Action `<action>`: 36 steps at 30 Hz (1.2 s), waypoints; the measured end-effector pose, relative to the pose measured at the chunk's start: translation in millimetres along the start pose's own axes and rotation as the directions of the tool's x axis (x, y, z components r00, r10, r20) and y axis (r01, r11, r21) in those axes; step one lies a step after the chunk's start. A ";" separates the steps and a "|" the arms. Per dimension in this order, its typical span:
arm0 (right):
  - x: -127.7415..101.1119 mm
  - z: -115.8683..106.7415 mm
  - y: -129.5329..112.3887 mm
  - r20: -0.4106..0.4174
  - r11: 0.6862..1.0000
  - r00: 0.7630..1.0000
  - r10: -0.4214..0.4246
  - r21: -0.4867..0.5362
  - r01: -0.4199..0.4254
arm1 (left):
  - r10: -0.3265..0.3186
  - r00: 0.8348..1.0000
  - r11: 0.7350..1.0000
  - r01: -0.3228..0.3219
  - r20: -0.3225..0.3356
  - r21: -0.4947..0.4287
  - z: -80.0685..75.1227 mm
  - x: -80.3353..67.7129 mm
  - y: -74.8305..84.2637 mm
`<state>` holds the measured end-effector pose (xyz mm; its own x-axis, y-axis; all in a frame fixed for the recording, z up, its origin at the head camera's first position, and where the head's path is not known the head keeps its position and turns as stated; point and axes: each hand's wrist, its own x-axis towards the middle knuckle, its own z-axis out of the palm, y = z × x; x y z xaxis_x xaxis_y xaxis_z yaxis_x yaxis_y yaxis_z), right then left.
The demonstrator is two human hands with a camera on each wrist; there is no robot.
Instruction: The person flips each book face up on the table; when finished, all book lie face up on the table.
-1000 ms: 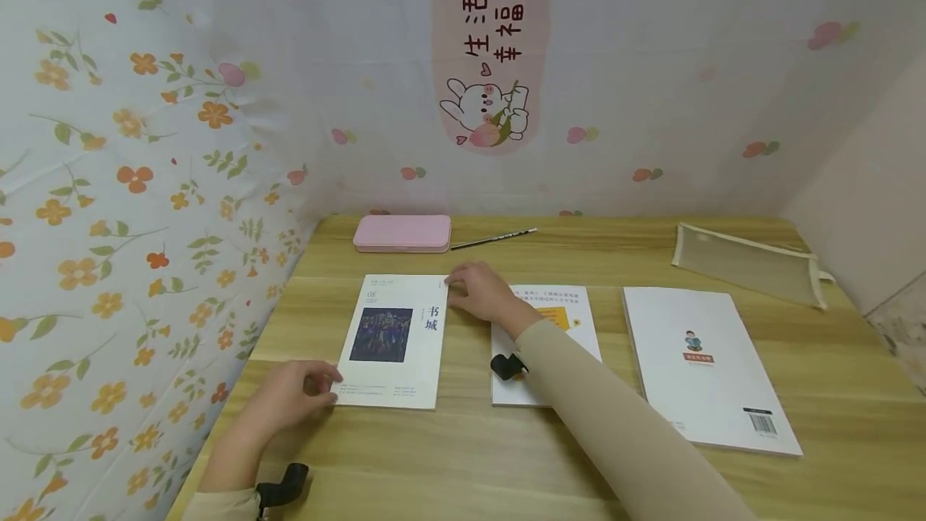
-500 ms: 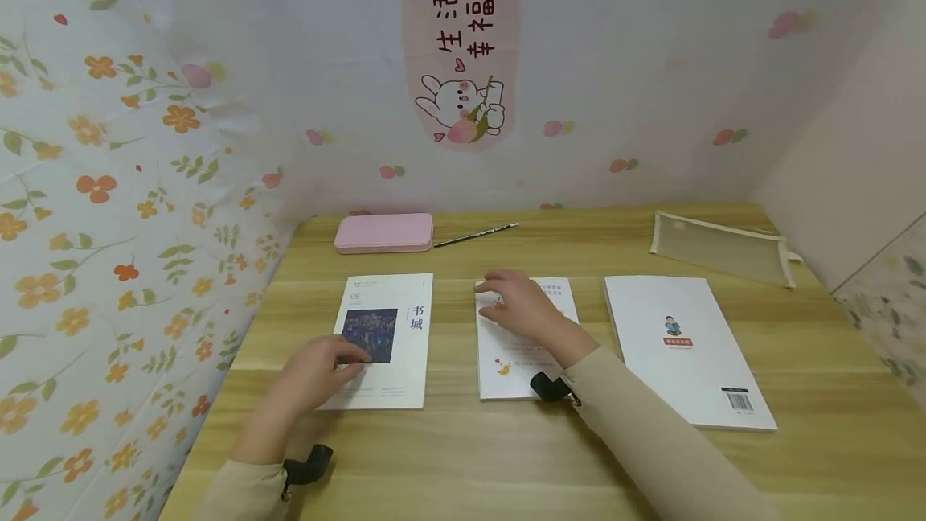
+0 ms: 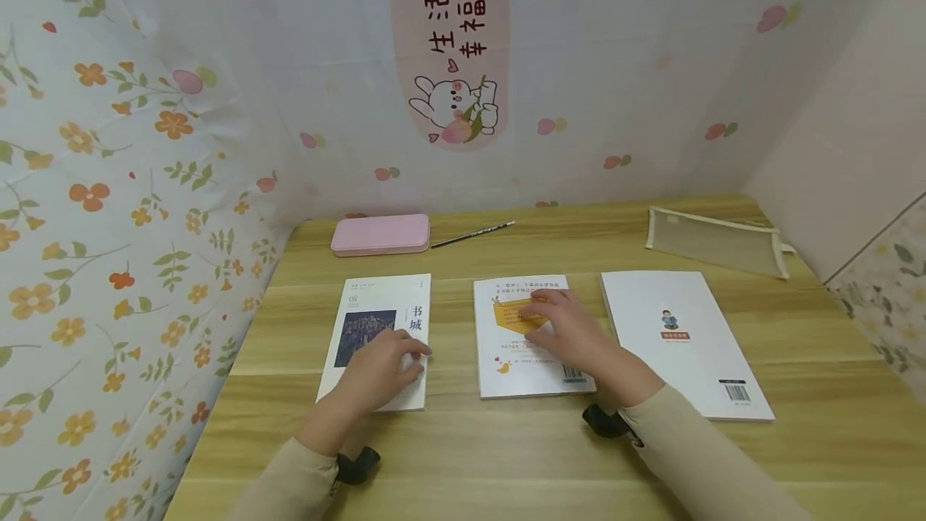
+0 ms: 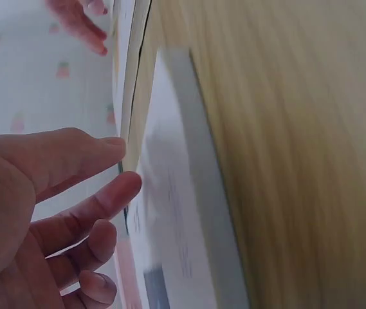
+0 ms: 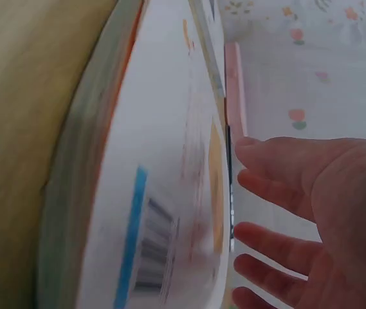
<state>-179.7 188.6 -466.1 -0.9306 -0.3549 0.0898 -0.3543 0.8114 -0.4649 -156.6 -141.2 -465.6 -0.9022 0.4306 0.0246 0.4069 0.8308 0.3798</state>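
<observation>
My left hand [image 3: 383, 364] lies flat, fingers straight, on the left book [image 3: 378, 336]; right hand [image 3: 571, 336] flat on middle book [image 3: 528, 336]. Neither gripped or lifted yet; third book [image 3: 683, 340] untouched.

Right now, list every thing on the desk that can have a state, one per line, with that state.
left book: closed, flat, left hand resting on it
middle book: closed, flat, back cover up, right hand resting on it
right book: closed, flat, untouched
pink case: shut
mesh pouch: lying flat
pencil: lying loose
</observation>
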 end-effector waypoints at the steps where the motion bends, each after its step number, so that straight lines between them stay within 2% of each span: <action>1: -3.6 -0.9 2.8 -0.006 1.000 1.000 0.004 0.000 -0.004 | 0.014 1.000 1.000 -0.014 0.002 -0.003 2.1 1.3 4.3; 7: -19.7 -5.0 16.8 -0.031 1.000 0.999 -0.018 0.007 0.018 | 0.056 0.997 0.998 -0.056 0.053 -0.019 14.1 9.3 27.7; 12: -28.3 -9.9 28.7 -0.034 1.000 0.999 -0.016 0.010 0.016 | 0.135 0.989 0.991 -0.135 0.053 -0.011 23.6 15.6 44.8; 14: -29.9 -12.4 33.2 -0.027 1.000 1.000 -0.003 0.004 0.003 | 0.144 0.988 0.990 -0.144 0.057 -0.009 26.0 17.5 50.8; 21: -30.5 -22.8 44.1 0.000 1.000 1.000 0.010 0.011 -0.010 | 0.146 0.984 0.989 -0.148 0.097 0.013 33.0 20.3 63.9; 27: -25.8 -28.1 50.6 0.042 0.999 0.999 0.014 0.051 -0.016 | 0.118 0.988 0.993 -0.119 0.101 0.002 37.4 20.8 67.1; 36: -10.7 -29.9 65.9 0.046 1.000 0.999 -0.029 -0.001 0.029 | 0.085 0.990 0.996 -0.084 0.115 -0.018 38.3 23.7 70.1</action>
<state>-195.9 259.7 -471.3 -0.9147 -0.3992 0.0629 -0.3814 0.8012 -0.4611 -144.0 -59.3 -473.8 -0.8418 0.5376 -0.0493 0.4786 0.7853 0.3927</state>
